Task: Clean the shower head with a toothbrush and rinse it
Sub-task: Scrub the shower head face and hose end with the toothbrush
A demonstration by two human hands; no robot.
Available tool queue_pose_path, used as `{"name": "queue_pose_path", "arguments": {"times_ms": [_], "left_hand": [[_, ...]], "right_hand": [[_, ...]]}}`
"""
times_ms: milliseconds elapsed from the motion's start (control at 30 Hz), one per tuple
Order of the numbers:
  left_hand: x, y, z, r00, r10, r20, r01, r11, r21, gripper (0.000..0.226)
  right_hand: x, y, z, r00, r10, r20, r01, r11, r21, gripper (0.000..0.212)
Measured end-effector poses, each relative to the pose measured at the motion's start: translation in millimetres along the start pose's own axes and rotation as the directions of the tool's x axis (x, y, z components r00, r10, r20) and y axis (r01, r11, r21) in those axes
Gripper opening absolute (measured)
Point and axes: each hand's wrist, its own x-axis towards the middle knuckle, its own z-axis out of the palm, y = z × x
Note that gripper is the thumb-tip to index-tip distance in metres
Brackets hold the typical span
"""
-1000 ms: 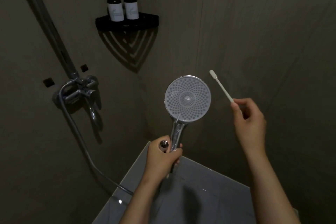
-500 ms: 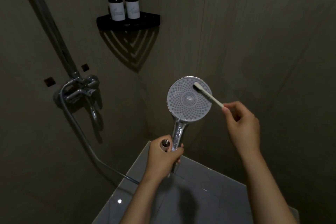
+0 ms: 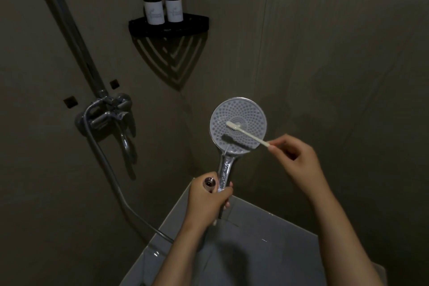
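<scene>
No legible text; bottle labels (image 3: 154, 14) too blurred to read.

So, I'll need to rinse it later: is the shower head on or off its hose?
Off. The shower head shows its threaded handle end bare in the left hand; the hose isn't screwed on.

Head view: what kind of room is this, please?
Probably a bathroom shower stall: a wall-mounted mixer tap with a hose, a corner shelf carrying two pump bottles, and a handheld shower head held in the left hand.
</scene>
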Motion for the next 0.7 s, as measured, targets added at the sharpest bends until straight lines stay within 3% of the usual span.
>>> {"name": "queue_pose_path", "arguments": {"times_ms": [100,300,400,600,700], "left_hand": [[0,1,-3,1.0,-0.001,-0.004,0.001,1.0,-0.014,0.021],[-2,0,-2,1.0,0.004,-0.016,-0.004,1.0,-0.019,0.024],[-3,0,-1,1.0,0.012,-0.016,-0.012,1.0,-0.015,0.036],[-5,-2,-2,0.999,0.025,-0.023,-0.025,1.0,0.012,0.038],[-4,-2,-3,0.999,0.026,-0.028,-0.026,1.0,-0.006,0.031]], "right_hand": [[0,5,1,0.999,0.029,-0.015,-0.031,0.993,-0.115,0.007],[-1,13,-2,0.966,0.045,-0.256,-0.095,0.978,-0.186,0.01],[-2,14,-2,0.94,0.035,-0.339,-0.11,0.973,-0.203,0.01],[-9,15,-5,0.87,0.088,-0.485,-0.166,0.979,-0.121,0.009],[-11,16,-8,0.913,0.081,-0.399,-0.084,0.996,0.01,0.007]]}}
